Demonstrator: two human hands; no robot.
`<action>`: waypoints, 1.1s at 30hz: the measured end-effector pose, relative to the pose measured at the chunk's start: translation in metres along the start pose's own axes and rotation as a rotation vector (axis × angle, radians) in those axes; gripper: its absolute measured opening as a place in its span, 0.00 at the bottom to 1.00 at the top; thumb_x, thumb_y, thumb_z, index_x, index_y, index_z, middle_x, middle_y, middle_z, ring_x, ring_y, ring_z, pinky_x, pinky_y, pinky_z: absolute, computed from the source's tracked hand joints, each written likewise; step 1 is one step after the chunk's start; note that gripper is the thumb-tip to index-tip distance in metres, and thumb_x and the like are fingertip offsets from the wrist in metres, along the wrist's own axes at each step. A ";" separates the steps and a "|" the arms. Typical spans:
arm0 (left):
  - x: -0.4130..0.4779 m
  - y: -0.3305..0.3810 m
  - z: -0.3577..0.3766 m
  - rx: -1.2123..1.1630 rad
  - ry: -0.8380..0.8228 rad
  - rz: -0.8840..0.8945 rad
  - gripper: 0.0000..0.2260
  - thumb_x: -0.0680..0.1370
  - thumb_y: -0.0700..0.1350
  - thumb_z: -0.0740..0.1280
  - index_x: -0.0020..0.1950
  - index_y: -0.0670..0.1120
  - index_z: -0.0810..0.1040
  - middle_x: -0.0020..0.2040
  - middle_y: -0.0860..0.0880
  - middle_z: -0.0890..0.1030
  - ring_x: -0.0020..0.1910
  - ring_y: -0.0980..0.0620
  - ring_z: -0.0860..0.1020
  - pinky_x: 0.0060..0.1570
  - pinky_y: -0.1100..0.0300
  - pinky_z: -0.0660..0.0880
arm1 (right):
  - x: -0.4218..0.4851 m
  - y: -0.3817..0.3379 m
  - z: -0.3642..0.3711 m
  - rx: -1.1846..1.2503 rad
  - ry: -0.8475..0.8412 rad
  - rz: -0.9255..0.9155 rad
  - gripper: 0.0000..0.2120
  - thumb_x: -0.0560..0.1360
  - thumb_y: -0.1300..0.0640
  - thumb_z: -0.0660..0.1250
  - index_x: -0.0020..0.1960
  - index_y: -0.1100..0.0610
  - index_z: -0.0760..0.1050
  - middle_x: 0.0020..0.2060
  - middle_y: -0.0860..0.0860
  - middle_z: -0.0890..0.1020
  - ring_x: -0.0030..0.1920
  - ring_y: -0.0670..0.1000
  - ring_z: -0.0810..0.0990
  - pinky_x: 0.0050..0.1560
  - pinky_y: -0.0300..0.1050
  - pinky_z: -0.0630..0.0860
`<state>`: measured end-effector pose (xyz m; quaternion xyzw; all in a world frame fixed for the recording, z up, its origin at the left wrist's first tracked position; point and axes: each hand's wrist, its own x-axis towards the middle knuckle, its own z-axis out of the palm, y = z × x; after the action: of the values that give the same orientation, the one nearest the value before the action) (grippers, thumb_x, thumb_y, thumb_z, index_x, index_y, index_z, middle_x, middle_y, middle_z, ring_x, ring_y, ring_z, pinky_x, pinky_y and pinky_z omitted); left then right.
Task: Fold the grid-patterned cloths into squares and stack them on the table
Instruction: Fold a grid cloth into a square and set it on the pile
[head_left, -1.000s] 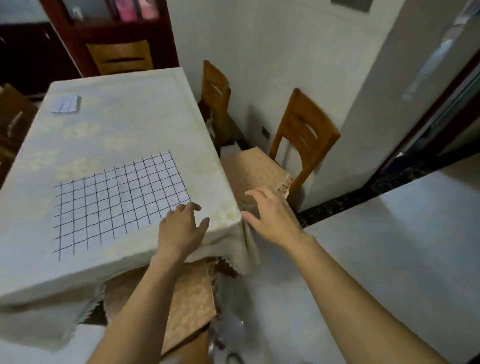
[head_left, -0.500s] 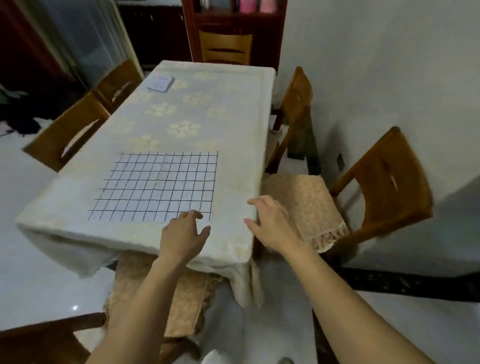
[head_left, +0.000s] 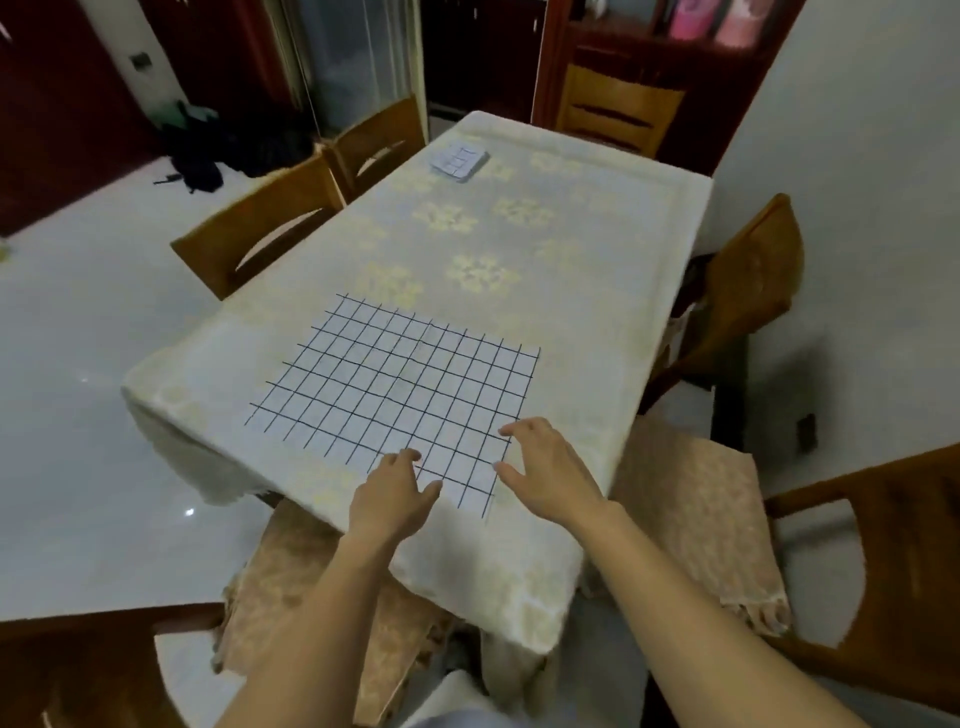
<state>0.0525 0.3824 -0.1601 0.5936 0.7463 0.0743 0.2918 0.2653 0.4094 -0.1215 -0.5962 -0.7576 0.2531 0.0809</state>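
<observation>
White fabric crossed by dark grid lines, the cloth (head_left: 395, 395) is lying flat and unfolded on the table (head_left: 597, 291), toward its 6 o'clock end. Both hands are being held relaxed and empty at the cloth's near corner. The left hand (head_left: 395, 493) is being kept at the near edge with loosely bent fingers, and the right hand (head_left: 550, 473) is being spread at the corner pointing to 5 o'clock. Whether any fingertip is touching fabric cannot be told.

The first fold is judged not yet begun. A pinch of the near edge is being called for next, with that edge carried toward 12 o'clock onto the far edge and the grid lines used for alignment.

A folded stack (head_left: 460, 160) is lying at 11 o'clock, well apart. Bare table is being left open between cloth and stack, so folding room is judged ample. The table's edge is lying just beside the hands at 6 o'clock, and chairs (head_left: 260, 234) are standing close at 9 and 3 o'clock.
</observation>
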 end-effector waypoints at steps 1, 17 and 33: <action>0.015 -0.003 0.000 -0.019 -0.008 -0.011 0.27 0.80 0.56 0.65 0.75 0.48 0.65 0.74 0.47 0.68 0.66 0.44 0.74 0.62 0.48 0.73 | 0.014 0.002 -0.001 -0.003 -0.014 0.003 0.23 0.79 0.47 0.65 0.71 0.53 0.68 0.68 0.52 0.70 0.66 0.55 0.72 0.67 0.52 0.69; 0.125 -0.038 0.035 -0.039 0.028 -0.305 0.36 0.81 0.59 0.60 0.82 0.46 0.47 0.82 0.45 0.45 0.80 0.36 0.45 0.78 0.43 0.50 | 0.163 0.003 0.042 -0.080 -0.355 -0.118 0.27 0.81 0.47 0.61 0.77 0.54 0.61 0.76 0.53 0.62 0.74 0.53 0.64 0.73 0.49 0.63; 0.173 -0.038 0.027 0.064 0.392 -0.568 0.10 0.81 0.53 0.62 0.55 0.52 0.80 0.55 0.50 0.78 0.56 0.46 0.72 0.52 0.53 0.67 | 0.354 -0.019 0.075 -0.170 -0.390 -0.579 0.16 0.73 0.52 0.73 0.60 0.50 0.79 0.65 0.57 0.72 0.65 0.59 0.69 0.66 0.53 0.68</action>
<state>0.0133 0.5263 -0.2600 0.3453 0.9256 0.0793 0.1331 0.1191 0.7189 -0.2403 -0.3020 -0.9146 0.2647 -0.0468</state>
